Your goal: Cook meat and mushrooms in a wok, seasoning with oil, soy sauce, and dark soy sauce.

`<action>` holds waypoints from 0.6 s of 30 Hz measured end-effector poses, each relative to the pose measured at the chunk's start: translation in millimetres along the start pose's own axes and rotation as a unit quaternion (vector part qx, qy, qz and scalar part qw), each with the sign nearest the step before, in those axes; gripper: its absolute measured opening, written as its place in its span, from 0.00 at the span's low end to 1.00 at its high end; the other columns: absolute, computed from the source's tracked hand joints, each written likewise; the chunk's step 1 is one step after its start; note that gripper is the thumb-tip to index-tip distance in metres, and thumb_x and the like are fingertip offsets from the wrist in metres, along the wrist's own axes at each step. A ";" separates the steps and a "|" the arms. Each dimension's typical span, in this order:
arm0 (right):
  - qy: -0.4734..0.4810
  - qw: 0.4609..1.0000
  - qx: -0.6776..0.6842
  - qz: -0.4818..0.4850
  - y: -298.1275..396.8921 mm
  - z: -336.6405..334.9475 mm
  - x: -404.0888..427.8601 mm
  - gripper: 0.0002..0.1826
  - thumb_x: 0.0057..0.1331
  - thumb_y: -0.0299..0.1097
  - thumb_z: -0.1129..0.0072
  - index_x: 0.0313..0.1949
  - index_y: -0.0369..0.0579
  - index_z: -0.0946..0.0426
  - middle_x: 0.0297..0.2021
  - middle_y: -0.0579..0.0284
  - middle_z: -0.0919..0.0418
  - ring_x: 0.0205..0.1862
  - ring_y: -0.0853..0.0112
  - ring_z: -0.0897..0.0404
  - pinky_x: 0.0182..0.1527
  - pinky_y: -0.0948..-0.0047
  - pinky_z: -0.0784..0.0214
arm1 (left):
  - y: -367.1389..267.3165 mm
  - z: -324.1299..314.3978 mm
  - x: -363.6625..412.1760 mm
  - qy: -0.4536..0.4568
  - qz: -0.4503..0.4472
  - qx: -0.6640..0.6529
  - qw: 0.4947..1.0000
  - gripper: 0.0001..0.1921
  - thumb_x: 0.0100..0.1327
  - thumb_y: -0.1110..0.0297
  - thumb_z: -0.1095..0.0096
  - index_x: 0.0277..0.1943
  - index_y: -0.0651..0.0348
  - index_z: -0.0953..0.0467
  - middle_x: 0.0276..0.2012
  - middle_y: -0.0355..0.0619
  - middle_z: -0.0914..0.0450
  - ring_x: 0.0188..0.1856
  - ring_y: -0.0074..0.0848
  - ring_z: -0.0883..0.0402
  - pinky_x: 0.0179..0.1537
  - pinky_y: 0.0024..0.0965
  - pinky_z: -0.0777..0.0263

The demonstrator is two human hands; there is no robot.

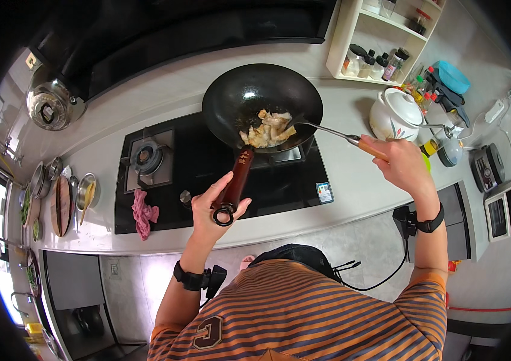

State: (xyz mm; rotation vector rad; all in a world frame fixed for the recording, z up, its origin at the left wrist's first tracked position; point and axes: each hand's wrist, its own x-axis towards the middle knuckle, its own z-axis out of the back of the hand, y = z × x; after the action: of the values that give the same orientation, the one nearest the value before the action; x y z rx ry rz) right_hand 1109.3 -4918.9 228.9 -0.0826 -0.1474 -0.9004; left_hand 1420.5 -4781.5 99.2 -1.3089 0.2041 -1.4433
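Observation:
A dark wok (262, 90) sits over the right-hand side of the black gas hob (192, 167), its bowl tilted towards me. Browned, pale pieces of food, perhaps meat (270, 128), lie together in its lower part. My left hand (212, 207) holds the wok's reddish-brown handle (239, 173) from below, near the end ring. In my right hand (400, 164) is the wooden grip of a metal cooking spatula (327, 129). The spatula's head reaches into the wok and touches the food's right side, partly hidden there.
Left of the wok are a second burner (146, 157), a pink cloth (143, 214), a wooden board (60, 206) and a metal bowl (87, 192). A lidded white pot (395, 115) and several bottles stand right. Above hangs a seasoning shelf (390, 45), beside the black range hood (219, 43).

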 end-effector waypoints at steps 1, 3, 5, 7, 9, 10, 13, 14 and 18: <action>-0.001 1.000 0.018 -0.009 2.0 2.1 -0.9 0.27 0.48 0.24 0.41 0.51 0.60 0.27 0.29 0.51 0.22 0.30 0.55 0.24 0.35 0.62 0.32 | -1.5 0.4 -0.4 0.002 0.001 -0.001 1.000 0.31 0.41 0.71 0.25 0.51 0.61 0.28 0.31 0.45 0.19 0.26 0.19 0.21 0.30 0.19 0.28; -0.004 0.999 0.035 -0.019 4.8 1.2 -0.5 0.27 0.48 0.24 0.41 0.50 0.59 0.27 0.29 0.51 0.22 0.31 0.55 0.24 0.35 0.62 0.32 | -5.6 1.5 -0.5 0.029 0.053 -0.021 0.998 0.28 0.43 0.76 0.27 0.50 0.67 0.28 0.35 0.46 0.20 0.33 0.18 0.24 0.36 0.18 0.30; -0.025 0.999 0.025 -0.007 6.0 -7.1 3.3 0.27 0.48 0.23 0.41 0.51 0.58 0.27 0.28 0.50 0.22 0.31 0.55 0.24 0.34 0.62 0.32 | -6.4 0.6 0.4 0.030 0.051 -0.018 0.998 0.27 0.43 0.76 0.27 0.50 0.67 0.28 0.35 0.46 0.20 0.33 0.18 0.24 0.36 0.18 0.30; -0.028 0.999 0.028 0.008 4.6 -20.9 9.3 0.27 0.49 0.23 0.42 0.51 0.57 0.28 0.26 0.50 0.23 0.30 0.55 0.24 0.34 0.61 0.32 | -7.4 -0.3 1.2 0.030 0.050 -0.015 0.998 0.27 0.43 0.76 0.27 0.50 0.67 0.28 0.35 0.45 0.20 0.33 0.18 0.24 0.36 0.18 0.30; -0.031 0.999 0.033 0.025 6.1 -39.1 18.9 0.27 0.49 0.24 0.43 0.51 0.56 0.28 0.25 0.49 0.24 0.29 0.55 0.24 0.33 0.61 0.32 | -10.2 0.4 1.8 0.029 0.043 -0.008 0.999 0.27 0.43 0.76 0.27 0.50 0.67 0.28 0.35 0.44 0.20 0.33 0.17 0.24 0.36 0.18 0.30; -0.044 0.998 0.021 0.030 9.0 -48.8 24.6 0.25 0.50 0.25 0.44 0.51 0.56 0.28 0.23 0.51 0.24 0.28 0.57 0.24 0.31 0.61 0.32 | -9.6 -0.5 2.3 0.030 0.041 -0.010 0.999 0.27 0.43 0.76 0.27 0.50 0.67 0.28 0.35 0.44 0.20 0.33 0.17 0.24 0.36 0.18 0.30; -0.061 0.998 0.011 0.032 14.4 -69.0 38.2 0.24 0.52 0.27 0.46 0.51 0.56 0.28 0.22 0.52 0.24 0.27 0.58 0.24 0.29 0.60 0.32 | -3.3 -3.2 1.9 -0.001 -0.023 0.008 1.000 0.30 0.41 0.72 0.25 0.51 0.61 0.28 0.30 0.45 0.19 0.26 0.19 0.22 0.30 0.19 0.29; -0.064 0.997 0.014 0.028 14.9 -70.7 39.6 0.24 0.52 0.27 0.46 0.51 0.56 0.28 0.22 0.52 0.24 0.27 0.58 0.24 0.29 0.60 0.32 | -1.7 -4.4 1.6 0.007 -0.007 0.001 1.000 0.30 0.41 0.72 0.25 0.51 0.61 0.28 0.31 0.45 0.19 0.26 0.19 0.22 0.30 0.18 0.29; -0.046 0.998 0.007 0.035 18.0 -63.3 32.2 0.23 0.52 0.27 0.46 0.50 0.56 0.28 0.22 0.52 0.24 0.26 0.57 0.24 0.29 0.60 0.32 | -4.7 0.4 -1.6 0.022 0.048 -0.027 0.998 0.27 0.44 0.76 0.28 0.50 0.67 0.28 0.36 0.44 0.20 0.34 0.17 0.23 0.37 0.18 0.30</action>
State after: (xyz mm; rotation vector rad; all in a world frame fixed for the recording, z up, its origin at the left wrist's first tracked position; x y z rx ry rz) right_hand 1149.0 -4941.1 171.5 -0.1159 -0.2349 -0.8256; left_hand 1417.7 -4778.4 101.8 -1.2943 0.3338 -1.3949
